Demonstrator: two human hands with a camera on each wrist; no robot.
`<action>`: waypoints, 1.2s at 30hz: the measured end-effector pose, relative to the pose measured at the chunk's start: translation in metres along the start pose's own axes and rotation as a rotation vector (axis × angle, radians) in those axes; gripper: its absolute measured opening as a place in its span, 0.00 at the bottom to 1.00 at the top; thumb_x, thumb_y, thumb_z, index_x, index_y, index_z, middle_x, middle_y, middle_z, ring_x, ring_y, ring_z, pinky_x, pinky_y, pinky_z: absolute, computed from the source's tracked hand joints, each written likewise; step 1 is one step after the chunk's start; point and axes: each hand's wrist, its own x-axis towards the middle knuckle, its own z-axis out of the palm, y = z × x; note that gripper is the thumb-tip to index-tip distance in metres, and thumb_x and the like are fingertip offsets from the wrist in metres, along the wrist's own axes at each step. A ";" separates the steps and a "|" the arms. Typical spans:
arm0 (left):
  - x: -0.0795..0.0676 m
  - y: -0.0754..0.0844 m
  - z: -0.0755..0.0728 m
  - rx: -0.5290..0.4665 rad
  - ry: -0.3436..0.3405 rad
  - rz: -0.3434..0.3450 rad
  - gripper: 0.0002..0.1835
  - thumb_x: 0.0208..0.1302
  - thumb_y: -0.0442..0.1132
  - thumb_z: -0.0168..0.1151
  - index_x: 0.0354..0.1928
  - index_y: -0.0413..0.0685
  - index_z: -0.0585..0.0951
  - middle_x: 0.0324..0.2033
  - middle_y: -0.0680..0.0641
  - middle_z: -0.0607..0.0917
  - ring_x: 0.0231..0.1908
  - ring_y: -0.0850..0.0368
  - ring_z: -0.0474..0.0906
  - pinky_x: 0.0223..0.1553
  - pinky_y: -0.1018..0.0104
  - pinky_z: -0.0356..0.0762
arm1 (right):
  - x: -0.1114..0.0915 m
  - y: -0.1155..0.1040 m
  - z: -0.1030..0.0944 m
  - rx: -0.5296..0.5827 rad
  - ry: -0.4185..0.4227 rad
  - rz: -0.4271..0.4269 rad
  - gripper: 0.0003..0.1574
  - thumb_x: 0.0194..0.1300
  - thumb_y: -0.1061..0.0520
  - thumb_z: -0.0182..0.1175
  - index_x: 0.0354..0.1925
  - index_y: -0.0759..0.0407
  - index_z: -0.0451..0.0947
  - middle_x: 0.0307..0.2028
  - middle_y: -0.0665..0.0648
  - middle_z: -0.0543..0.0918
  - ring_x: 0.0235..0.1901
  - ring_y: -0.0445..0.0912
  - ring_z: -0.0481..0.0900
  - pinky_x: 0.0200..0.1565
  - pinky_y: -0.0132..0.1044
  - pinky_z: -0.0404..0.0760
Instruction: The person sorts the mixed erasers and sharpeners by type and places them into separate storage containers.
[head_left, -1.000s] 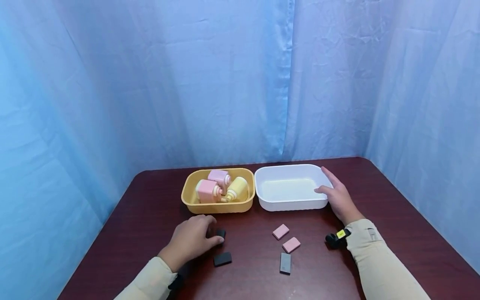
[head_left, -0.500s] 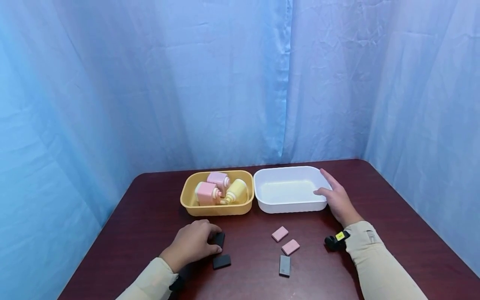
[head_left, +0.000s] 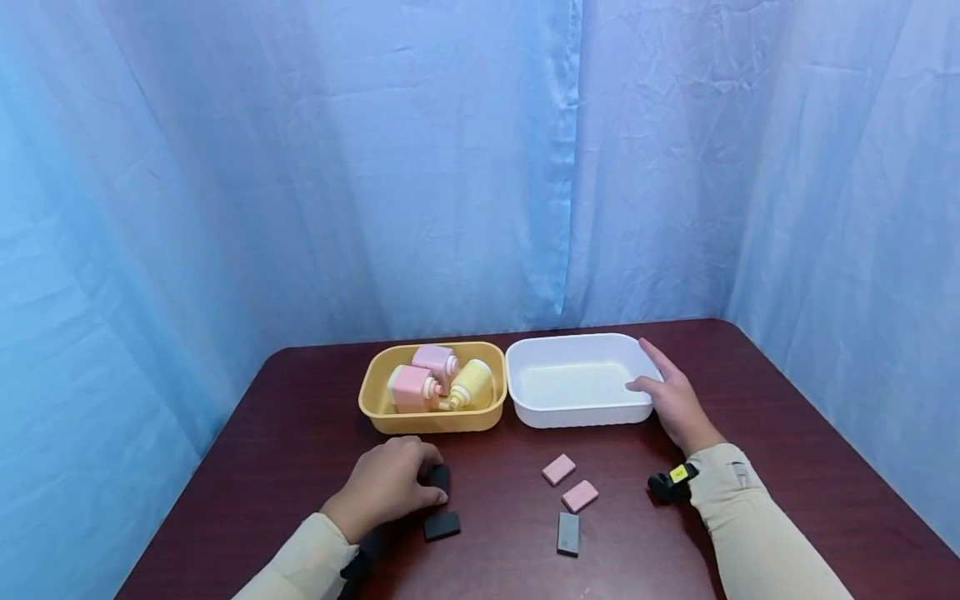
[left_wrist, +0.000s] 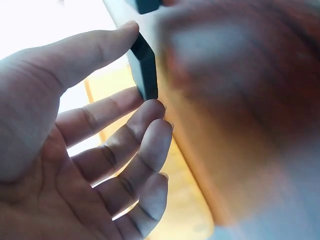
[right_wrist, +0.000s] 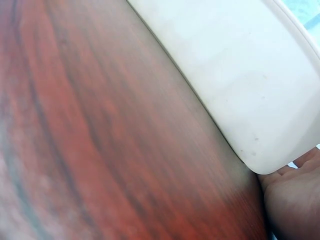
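My left hand (head_left: 390,483) is low over the table, left of the middle. Its thumb and index finger pinch a small flat black block (left_wrist: 144,70) by its two ends, while the other fingers curl loosely beside it. The same black block (head_left: 438,478) is partly covered by that hand in the head view. Just in front lies a second black block (head_left: 442,526). At the right end of a white plastic bin (head_left: 581,416), my right hand (head_left: 677,406) grips the wall, thumb over the rim and fingers along the outside. Nothing lies in this bin.
A yellow bin (head_left: 435,422) stands against the white one, holding a pink bottle (head_left: 412,387), a lilac bottle (head_left: 435,361) and a yellow bottle (head_left: 472,382). Two pink blocks (head_left: 558,469) and a grey block (head_left: 567,534) lie on the dark red table (head_left: 510,567). Blue curtains hang behind.
My left hand has come slightly right and toward me, and its thumb and index finger have closed on the black block. The right hand stays at the white bin.
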 end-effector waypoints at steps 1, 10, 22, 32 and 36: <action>0.001 0.001 -0.001 0.004 0.010 0.005 0.19 0.50 0.55 0.82 0.43 0.59 0.89 0.30 0.59 0.81 0.31 0.63 0.73 0.32 0.62 0.74 | 0.000 0.000 0.000 0.003 0.000 0.000 0.57 0.67 0.66 0.59 0.84 0.44 0.44 0.84 0.52 0.43 0.82 0.54 0.41 0.79 0.60 0.45; 0.013 0.023 -0.008 0.025 0.114 0.088 0.21 0.50 0.56 0.81 0.44 0.56 0.89 0.30 0.58 0.83 0.32 0.63 0.74 0.32 0.63 0.75 | 0.000 0.001 0.001 0.008 0.002 -0.003 0.57 0.66 0.66 0.59 0.84 0.46 0.44 0.84 0.52 0.43 0.82 0.55 0.41 0.79 0.60 0.45; 0.037 0.051 -0.019 -0.014 0.167 0.127 0.18 0.50 0.55 0.82 0.38 0.58 0.86 0.23 0.59 0.78 0.26 0.63 0.73 0.24 0.66 0.71 | 0.000 0.001 0.001 -0.014 0.012 -0.009 0.57 0.65 0.66 0.59 0.84 0.45 0.45 0.84 0.53 0.44 0.82 0.55 0.41 0.79 0.60 0.45; 0.073 0.074 -0.029 0.059 0.235 0.103 0.25 0.52 0.58 0.81 0.48 0.53 0.89 0.40 0.51 0.86 0.37 0.58 0.76 0.38 0.60 0.79 | 0.002 0.003 -0.001 -0.036 0.018 -0.028 0.57 0.65 0.67 0.59 0.84 0.48 0.45 0.84 0.55 0.44 0.82 0.56 0.42 0.78 0.61 0.46; 0.089 0.084 -0.031 0.109 0.229 0.097 0.27 0.54 0.59 0.79 0.51 0.52 0.89 0.42 0.51 0.87 0.40 0.56 0.77 0.43 0.55 0.81 | 0.002 0.004 0.000 -0.032 0.016 -0.025 0.56 0.65 0.67 0.59 0.84 0.48 0.45 0.84 0.55 0.44 0.82 0.56 0.41 0.78 0.61 0.46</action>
